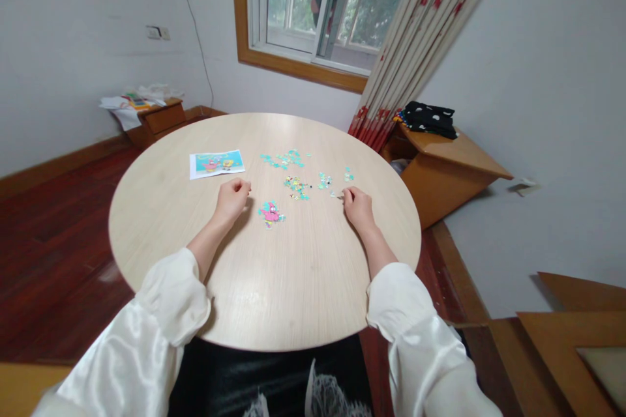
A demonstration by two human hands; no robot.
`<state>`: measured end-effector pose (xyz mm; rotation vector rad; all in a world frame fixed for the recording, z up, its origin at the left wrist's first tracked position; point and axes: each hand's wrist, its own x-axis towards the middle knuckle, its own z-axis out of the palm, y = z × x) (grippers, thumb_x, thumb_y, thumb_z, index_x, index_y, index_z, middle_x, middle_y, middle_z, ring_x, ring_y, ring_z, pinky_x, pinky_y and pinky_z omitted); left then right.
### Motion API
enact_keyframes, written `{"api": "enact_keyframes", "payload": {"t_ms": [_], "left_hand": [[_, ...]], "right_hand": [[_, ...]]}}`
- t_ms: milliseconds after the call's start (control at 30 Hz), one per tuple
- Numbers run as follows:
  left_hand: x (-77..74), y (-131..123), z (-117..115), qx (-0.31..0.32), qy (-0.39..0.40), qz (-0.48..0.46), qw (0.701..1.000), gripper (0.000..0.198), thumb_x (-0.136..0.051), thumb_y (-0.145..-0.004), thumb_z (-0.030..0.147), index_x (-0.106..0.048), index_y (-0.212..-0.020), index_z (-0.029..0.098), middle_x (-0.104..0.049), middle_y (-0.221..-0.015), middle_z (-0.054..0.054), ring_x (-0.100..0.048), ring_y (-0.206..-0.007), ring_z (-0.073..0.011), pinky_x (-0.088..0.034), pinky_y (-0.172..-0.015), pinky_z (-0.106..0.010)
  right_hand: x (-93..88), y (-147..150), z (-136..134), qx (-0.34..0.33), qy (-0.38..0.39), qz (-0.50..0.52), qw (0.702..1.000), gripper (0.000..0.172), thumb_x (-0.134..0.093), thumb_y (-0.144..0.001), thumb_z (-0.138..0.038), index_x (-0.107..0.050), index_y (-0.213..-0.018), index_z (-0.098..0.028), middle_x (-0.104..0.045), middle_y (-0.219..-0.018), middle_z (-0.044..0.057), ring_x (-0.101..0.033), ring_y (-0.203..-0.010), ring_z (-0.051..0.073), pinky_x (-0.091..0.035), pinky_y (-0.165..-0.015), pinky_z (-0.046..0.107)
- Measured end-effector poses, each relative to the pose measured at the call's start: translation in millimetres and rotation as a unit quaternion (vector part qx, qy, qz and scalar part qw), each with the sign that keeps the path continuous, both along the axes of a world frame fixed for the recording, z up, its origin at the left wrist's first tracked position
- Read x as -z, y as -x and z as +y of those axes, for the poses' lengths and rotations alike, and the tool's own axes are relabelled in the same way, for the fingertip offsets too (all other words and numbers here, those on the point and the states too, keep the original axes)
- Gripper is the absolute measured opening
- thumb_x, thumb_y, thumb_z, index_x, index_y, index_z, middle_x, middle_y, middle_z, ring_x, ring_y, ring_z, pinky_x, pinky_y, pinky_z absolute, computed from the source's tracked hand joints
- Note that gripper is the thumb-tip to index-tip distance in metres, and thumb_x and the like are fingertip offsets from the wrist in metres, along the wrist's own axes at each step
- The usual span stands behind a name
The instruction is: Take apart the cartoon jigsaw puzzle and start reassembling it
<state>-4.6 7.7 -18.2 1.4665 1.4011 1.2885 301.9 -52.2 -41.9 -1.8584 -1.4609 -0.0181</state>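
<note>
My left hand (233, 198) is closed, fingers curled together, just below the picture sheet (219, 163); whether anything small is inside cannot be made out. To its right lies a partly joined puzzle (270, 212) with a pink figure. My right hand (358, 206) pinches a small puzzle piece (339, 196) at the tabletop. Close to those fingers sits a small pile of light pieces (325, 180), with another little group of turquoise pieces (349, 174) behind. Between my hands are mixed yellow and dark pieces (296, 187). Farther back, turquoise pieces (285, 158) are spread out.
Everything lies on a round pale wooden table (278, 287). Behind it are a window (332, 6) and a flowered curtain (420, 32). A wooden cabinet (440, 176) bearing black cloth (429, 120) stands right; a low cabinet (163, 122) with papers stands left.
</note>
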Motion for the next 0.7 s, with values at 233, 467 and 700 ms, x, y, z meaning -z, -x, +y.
{"api": "enact_keyframes", "payload": {"t_ms": [233,467,700], "left_hand": [[7.3,3,2,0.032,-0.015,0.137,0.99,0.019,-0.052,-0.071,0.027,-0.05,-0.053,0.02,-0.05,-0.05,0.003,-0.048,-0.053,-0.0151,-0.034,-0.057,-0.027],[11.0,3,1,0.092,0.01,0.257,0.962,0.011,-0.067,-0.065,0.031,-0.066,-0.069,0.02,-0.062,-0.061,-0.001,-0.056,-0.062,-0.0194,-0.035,-0.064,-0.03],[12.2,-2,-4,0.161,-0.014,0.283,0.945,0.026,-0.074,-0.06,0.039,-0.072,-0.079,0.021,-0.069,-0.075,-0.005,-0.058,-0.068,-0.0204,-0.036,-0.063,-0.029]], "right_hand": [[-1.9,49,1,-0.105,-0.064,0.222,0.967,0.037,-0.049,-0.08,-0.051,-0.061,-0.074,-0.017,-0.06,-0.06,0.001,-0.057,-0.057,0.015,-0.047,-0.058,0.027],[-2.1,92,0,-0.187,-0.049,0.273,0.942,0.029,-0.055,-0.077,-0.047,-0.06,-0.072,-0.018,-0.059,-0.061,-0.001,-0.057,-0.057,0.013,-0.049,-0.059,0.027],[-5.7,98,-4,-0.192,-0.02,0.293,0.937,0.025,-0.051,-0.081,-0.044,-0.053,-0.078,-0.019,-0.056,-0.058,-0.003,-0.053,-0.045,0.009,-0.044,-0.046,0.021]]}}
